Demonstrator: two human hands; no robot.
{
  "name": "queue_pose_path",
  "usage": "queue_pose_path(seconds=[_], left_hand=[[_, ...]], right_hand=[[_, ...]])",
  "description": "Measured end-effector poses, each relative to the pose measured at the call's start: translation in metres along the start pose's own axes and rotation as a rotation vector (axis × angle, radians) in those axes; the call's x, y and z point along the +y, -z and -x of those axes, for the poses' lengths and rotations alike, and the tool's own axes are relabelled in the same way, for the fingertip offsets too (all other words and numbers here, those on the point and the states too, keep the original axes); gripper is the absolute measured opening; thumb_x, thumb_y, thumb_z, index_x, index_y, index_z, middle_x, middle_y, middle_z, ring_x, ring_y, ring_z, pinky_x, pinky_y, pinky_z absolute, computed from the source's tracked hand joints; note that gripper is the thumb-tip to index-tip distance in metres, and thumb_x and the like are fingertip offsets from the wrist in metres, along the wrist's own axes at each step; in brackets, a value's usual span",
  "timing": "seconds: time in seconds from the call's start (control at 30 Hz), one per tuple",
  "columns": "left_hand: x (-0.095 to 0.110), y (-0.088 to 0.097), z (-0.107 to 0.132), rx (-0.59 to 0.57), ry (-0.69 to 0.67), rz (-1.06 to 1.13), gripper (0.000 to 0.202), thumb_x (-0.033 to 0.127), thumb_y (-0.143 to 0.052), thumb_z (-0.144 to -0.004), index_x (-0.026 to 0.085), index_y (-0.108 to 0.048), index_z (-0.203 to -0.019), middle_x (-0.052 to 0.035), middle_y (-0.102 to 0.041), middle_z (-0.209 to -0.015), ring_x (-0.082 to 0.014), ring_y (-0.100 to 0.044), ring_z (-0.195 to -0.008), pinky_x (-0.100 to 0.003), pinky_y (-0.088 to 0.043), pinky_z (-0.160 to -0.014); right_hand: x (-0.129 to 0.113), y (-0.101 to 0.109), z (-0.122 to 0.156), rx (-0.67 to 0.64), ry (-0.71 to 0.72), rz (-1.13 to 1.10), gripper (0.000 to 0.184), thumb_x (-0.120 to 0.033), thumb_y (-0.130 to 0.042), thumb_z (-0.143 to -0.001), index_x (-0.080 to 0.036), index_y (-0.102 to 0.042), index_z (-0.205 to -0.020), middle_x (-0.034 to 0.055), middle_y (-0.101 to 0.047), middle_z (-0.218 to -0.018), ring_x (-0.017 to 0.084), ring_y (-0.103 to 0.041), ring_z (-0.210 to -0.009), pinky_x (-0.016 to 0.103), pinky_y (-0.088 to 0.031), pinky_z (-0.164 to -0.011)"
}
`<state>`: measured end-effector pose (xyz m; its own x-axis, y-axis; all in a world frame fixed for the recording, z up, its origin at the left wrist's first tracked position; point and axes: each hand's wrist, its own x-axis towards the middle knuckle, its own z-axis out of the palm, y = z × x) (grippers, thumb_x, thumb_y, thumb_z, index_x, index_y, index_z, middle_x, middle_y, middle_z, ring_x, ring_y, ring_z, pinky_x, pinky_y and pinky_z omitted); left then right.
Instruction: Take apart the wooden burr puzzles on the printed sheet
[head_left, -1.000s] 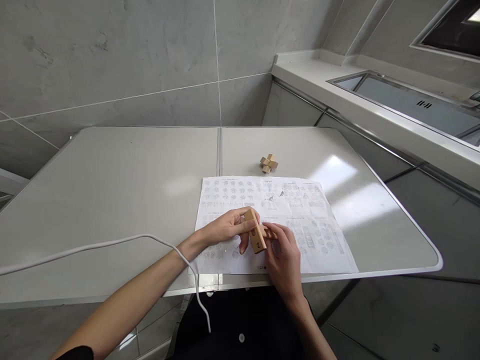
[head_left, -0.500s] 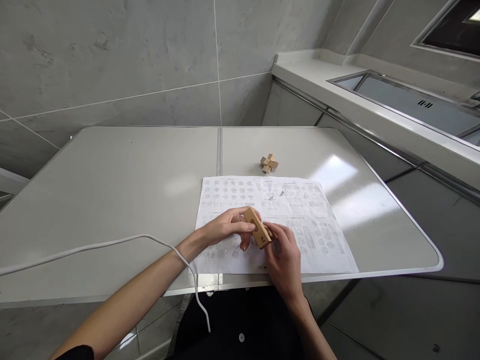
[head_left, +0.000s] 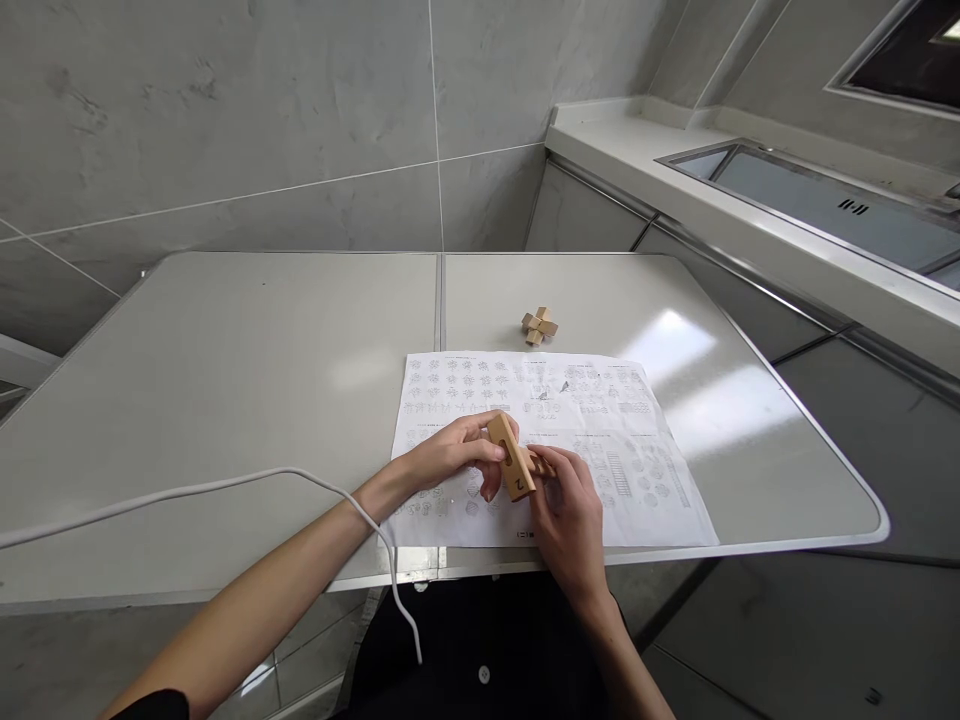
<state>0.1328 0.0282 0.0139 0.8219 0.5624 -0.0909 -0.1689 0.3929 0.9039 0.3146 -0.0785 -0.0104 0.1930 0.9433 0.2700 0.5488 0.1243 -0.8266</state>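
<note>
My left hand (head_left: 450, 460) pinches a notched wooden block (head_left: 513, 460) marked with a "2", tilted above a printed instruction sheet (head_left: 600, 430). My right hand (head_left: 574, 510) is closed on a second, smaller wooden piece (head_left: 541, 466) that meets the block's right side. Both hands hover just over the near part of the sheet. An assembled wooden burr puzzle (head_left: 538, 326) sits on the table beyond the sheet, apart from both hands.
The grey folding table (head_left: 225, 380) has a centre seam and a rounded right edge. A white cable (head_left: 187, 492) crosses the left half and drops over the near edge. A counter with a sink (head_left: 810, 200) runs along the right. Tiled wall behind.
The block marked "2" was turned slightly between my fingers, swinging out to the right and back. Both hands stayed in the same place over the sheet.
</note>
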Motion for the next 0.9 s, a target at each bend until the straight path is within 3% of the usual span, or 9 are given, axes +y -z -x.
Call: queue_pose_path(seconds=[0.37, 0.53, 0.73, 0.9], left_hand=[[-0.0012, 0.003, -0.0011, 0.012, 0.019, 0.045, 0.015, 0.029, -0.063, -0.094, 0.018, -0.057, -0.103, -0.0045, -0.071, -0.079, -0.0169, -0.068, -0.055, -0.028, -0.054, -0.053], [0.0013, 0.0, -0.0003, 0.137, 0.0, 0.046, 0.013, 0.019, -0.064, -0.085, 0.017, -0.061, -0.097, -0.0016, -0.063, -0.081, -0.0139, -0.065, -0.067, -0.022, -0.052, -0.055], [-0.001, 0.0034, 0.0016, 0.149, -0.009, 0.046, 0.022, 0.023, -0.061, -0.09, 0.017, -0.06, -0.111, -0.0062, -0.073, -0.086, -0.0162, -0.067, -0.065, -0.024, -0.051, -0.054], [-0.0037, 0.0067, 0.002, 0.188, -0.055, 0.046, 0.026, 0.027, -0.059, -0.095, 0.018, -0.055, -0.12, -0.0014, -0.071, -0.073, -0.0159, -0.066, -0.058, -0.025, -0.051, -0.056]], right_hand=[[0.0007, -0.0004, 0.0001, 0.009, 0.016, 0.013, 0.025, -0.025, -0.052, -0.106, -0.026, -0.068, -0.125, 0.0102, -0.069, -0.119, 0.028, -0.067, -0.111, 0.047, -0.058, -0.091], [0.0021, -0.0011, 0.0002, 0.013, 0.038, 0.007, 0.027, -0.027, -0.053, -0.108, -0.027, -0.071, -0.128, 0.0095, -0.07, -0.118, 0.027, -0.068, -0.107, 0.045, -0.058, -0.088], [0.0008, -0.0021, -0.0005, 0.021, 0.015, -0.021, 0.025, -0.032, -0.051, -0.111, -0.025, -0.07, -0.125, 0.0099, -0.071, -0.116, 0.027, -0.067, -0.107, 0.045, -0.058, -0.089], [0.0, -0.0022, -0.0005, 0.033, -0.003, -0.022, 0.025, -0.034, -0.049, -0.112, -0.025, -0.069, -0.123, 0.0104, -0.071, -0.117, 0.027, -0.067, -0.109, 0.045, -0.057, -0.09]])
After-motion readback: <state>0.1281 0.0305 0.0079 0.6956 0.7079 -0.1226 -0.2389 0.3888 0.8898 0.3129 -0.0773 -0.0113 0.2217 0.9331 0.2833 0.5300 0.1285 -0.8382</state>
